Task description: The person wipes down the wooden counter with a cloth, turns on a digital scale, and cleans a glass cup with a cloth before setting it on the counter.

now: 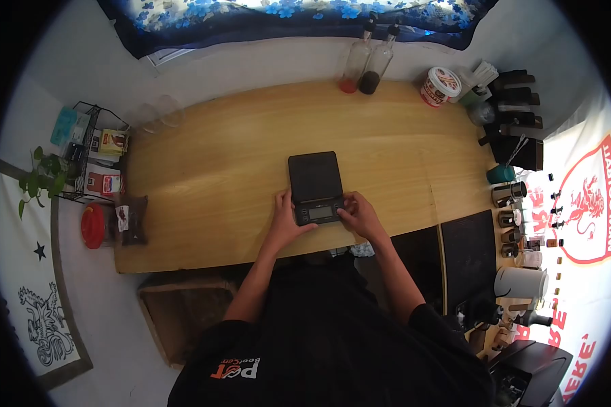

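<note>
A black digital scale (316, 178) lies flat on the wooden table (210, 163), with its small display and buttons on the side nearest me. My left hand (286, 220) rests at the scale's left edge, thumb stretched along the front and fingers along the side. On the other side, my right hand (361, 215) touches the scale's right front corner by the buttons, its fingers bent around that edge. Both hands hold the scale between them. Its dark top plate carries nothing.
Two glass bottles (355, 64) and a white-lidded tub (441, 86) stand at the back. A wire rack (91, 152), red-lidded jar (94, 226) and dark bag (134, 220) are left. Knives, a teal cup (501, 174) and several metal cups line the right.
</note>
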The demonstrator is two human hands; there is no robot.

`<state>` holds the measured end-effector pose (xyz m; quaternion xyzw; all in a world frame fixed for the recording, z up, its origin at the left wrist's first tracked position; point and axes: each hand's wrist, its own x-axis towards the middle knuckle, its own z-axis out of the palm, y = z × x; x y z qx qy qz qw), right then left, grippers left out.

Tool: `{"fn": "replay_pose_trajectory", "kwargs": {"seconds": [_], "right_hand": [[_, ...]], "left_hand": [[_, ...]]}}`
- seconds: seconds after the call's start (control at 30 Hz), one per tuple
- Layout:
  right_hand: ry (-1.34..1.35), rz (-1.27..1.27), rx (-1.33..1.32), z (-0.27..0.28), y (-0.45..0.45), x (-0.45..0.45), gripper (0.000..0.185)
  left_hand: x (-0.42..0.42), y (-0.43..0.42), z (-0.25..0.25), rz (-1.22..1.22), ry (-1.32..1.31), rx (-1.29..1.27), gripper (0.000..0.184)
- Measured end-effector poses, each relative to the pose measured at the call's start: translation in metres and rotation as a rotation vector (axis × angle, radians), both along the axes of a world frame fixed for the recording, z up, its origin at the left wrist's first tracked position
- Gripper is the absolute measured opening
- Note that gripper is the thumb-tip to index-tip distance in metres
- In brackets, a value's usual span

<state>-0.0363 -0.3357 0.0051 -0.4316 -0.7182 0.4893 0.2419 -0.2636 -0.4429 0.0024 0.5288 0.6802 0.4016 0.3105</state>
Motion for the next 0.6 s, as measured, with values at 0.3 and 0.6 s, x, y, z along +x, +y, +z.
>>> {"fn": "replay_pose_trajectory", "kwargs": {"seconds": [0.3,0.6], "right_hand": [[0.131,-0.151,0.109,-0.008,-0.022,-0.002,0.026],[-0.186,-0.184,0.619,0.001,-0.066,-0.015,0.051]], "left_hand": [[0.0,0.005,-0.005,0.147,-0.158,0.054,0.061],[0.0,0.002,-0.01,0.172,-0.13,0.073,0.046]]}}
